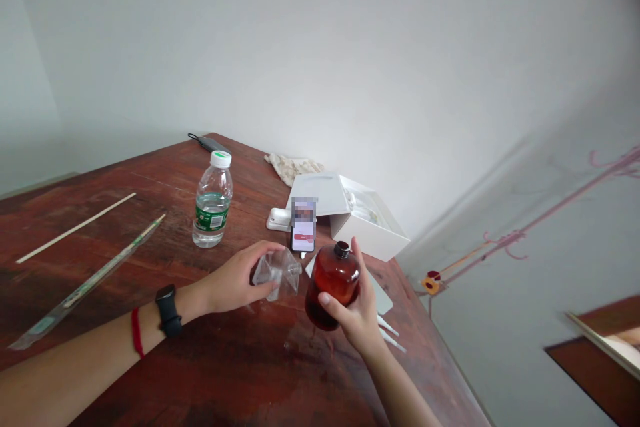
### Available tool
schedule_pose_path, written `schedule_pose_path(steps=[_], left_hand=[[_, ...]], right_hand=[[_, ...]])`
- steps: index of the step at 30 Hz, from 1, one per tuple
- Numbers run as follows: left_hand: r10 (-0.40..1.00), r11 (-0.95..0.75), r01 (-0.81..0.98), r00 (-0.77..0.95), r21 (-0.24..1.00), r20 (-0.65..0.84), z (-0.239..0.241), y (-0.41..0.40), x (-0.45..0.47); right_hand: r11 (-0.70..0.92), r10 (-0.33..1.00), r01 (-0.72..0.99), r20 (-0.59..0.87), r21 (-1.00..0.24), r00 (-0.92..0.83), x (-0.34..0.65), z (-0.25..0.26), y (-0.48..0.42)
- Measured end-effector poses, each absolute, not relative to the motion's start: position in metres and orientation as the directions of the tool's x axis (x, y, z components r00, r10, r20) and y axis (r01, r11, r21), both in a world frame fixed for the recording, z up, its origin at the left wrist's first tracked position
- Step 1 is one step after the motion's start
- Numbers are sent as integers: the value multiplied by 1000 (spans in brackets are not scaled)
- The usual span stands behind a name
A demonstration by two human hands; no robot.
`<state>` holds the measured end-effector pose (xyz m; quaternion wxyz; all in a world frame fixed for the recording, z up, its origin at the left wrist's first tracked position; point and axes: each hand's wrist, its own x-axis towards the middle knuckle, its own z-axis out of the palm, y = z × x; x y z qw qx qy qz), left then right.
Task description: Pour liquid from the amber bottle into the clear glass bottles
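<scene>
My left hand (253,280) is closed round a small clear plastic bottle (286,273), which is tipped on its side with its uncapped neck pointing right. In my right hand (357,307) is a brown bottle (336,277), held nearly upright with the thumb across its front. Its narrow neck has no cap on it. The two bottles are close together but apart, just above the wooden table. Behind them a phone (303,225) stands upright with its screen lit.
A capped water bottle (214,203) stands left of my hands. Further left lie a bare stick (75,228) and wrapped chopsticks (95,283) on the table (200,373). An open white box (373,230) and a cloth (293,168) are at the back; a pink rack (505,240) is right.
</scene>
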<state>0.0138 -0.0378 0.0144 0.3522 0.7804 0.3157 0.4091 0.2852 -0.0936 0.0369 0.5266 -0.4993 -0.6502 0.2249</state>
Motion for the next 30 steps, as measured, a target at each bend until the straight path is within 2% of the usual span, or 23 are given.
schedule_pose_path(steps=[13, 22, 30], left_hand=[[668, -678, 225, 587, 700, 458, 11, -40, 11], [754, -584, 204, 494, 786, 433, 13, -36, 15], [782, -573, 227, 438, 788, 443, 7, -37, 16]], right_hand=[[418, 901, 339, 434, -843, -32, 271, 34, -97], [430, 899, 378, 427, -820, -96, 277, 29, -95], [431, 898, 389, 429, -815, -95, 278, 28, -94]])
